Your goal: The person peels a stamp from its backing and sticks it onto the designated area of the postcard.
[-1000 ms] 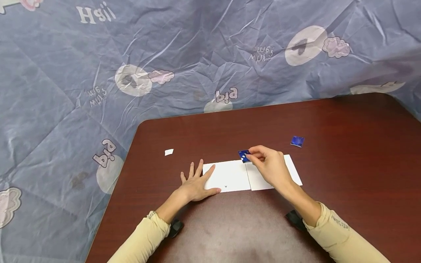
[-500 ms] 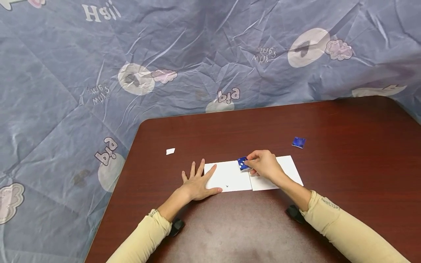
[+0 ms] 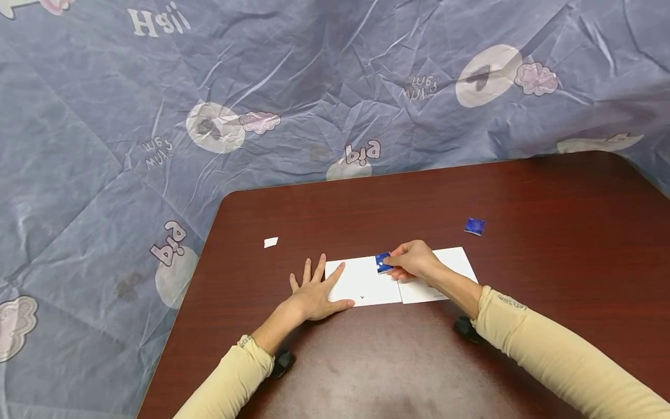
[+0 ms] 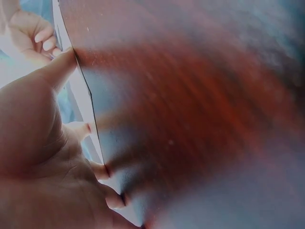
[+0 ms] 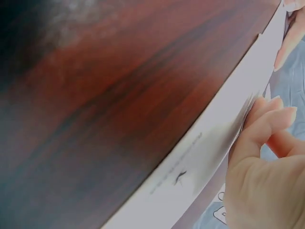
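Two white panels meet at a seam on the table in the head view, a left panel point(image 3: 361, 285) and a right panel point(image 3: 458, 265). My left hand point(image 3: 313, 297) lies spread at the left panel's outer end, with thumb and forefinger resting on it. Between thumb and fingers, my right hand point(image 3: 416, 259) pinches a small blue square point(image 3: 384, 263) with white spots, over the left panel's upper edge near the seam. The right wrist view shows the right hand's fingers point(image 5: 267, 124) bent at the white edge; the blue square is not seen there.
Another blue square point(image 3: 474, 226) lies on the table behind the right panel. A white scrap point(image 3: 270, 242) lies beyond the left hand. The dark red table point(image 3: 549, 244) ends at a blue printed cloth point(image 3: 293, 75) hanging behind it.
My right hand has brought the blue square from behind the panels' upper edge toward me and slightly left, onto the left panel's corner by the seam. My left hand stays in place.
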Demonstrator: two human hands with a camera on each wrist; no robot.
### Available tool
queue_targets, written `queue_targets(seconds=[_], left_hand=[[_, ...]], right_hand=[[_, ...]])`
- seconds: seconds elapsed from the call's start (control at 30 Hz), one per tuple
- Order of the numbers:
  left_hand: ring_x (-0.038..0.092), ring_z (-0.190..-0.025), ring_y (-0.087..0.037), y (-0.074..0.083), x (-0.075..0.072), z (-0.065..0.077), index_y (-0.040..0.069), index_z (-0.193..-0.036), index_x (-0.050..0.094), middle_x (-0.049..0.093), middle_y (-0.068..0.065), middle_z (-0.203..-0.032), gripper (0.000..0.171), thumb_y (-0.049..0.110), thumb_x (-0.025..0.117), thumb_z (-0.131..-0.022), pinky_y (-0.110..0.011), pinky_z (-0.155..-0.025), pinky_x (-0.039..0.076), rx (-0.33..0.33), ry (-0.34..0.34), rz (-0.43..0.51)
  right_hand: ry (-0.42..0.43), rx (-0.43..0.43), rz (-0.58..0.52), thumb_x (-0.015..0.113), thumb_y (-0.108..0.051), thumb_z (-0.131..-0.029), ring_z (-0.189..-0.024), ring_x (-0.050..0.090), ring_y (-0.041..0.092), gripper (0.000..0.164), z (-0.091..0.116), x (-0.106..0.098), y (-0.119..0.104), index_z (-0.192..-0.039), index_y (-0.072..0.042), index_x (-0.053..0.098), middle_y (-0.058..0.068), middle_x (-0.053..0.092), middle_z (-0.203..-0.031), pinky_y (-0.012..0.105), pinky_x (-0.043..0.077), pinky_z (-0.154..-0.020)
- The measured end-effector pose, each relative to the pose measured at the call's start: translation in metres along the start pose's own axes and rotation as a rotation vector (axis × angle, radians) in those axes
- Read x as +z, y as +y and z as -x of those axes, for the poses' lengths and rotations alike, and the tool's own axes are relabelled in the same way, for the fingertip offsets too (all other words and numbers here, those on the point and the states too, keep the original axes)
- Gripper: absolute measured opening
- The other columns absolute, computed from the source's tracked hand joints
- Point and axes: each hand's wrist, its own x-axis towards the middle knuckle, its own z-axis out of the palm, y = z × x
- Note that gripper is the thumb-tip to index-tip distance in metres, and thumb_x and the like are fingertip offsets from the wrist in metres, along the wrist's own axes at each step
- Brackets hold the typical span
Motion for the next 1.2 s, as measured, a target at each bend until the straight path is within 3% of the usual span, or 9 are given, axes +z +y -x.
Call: queue_targets(seconds=[0.6,1.2], left_hand=[[-0.01,-0.14,-0.042,-0.0012,-0.0006,-0.0008,0.033,-0.154,0.01,-0.008,-0.012,-0.158,0.084,0.067,0.048,-0.087,-0.073,-0.099,0.002,0.011,-0.006,-0.004],[-0.01,-0.14,-0.041,0.0002,0.0007,-0.0016,0.034,-0.154,0.011,-0.008,-0.012,-0.158,0.084,0.068,0.048,-0.087,-0.072,-0.1,0.002,-0.007,-0.021,-0.017]], right_hand=[[-0.028,0.078,-0.006,0.064,-0.006,-0.091,-0.047,0.061,0.009,0.019,-0.0042,0.0001,-0.0079,-0.1,0.01,0.06,0.009,0.066,-0.064,0.02,0.051,-0.05],[0.057,-0.021,0.077,0.066,-0.002,-0.087,-0.048,0.061,0.01,0.013,0.0011,0.0073,-0.0027,-0.092,0.009,0.06,0.011,0.066,-0.065,0.022,0.052,-0.05]])
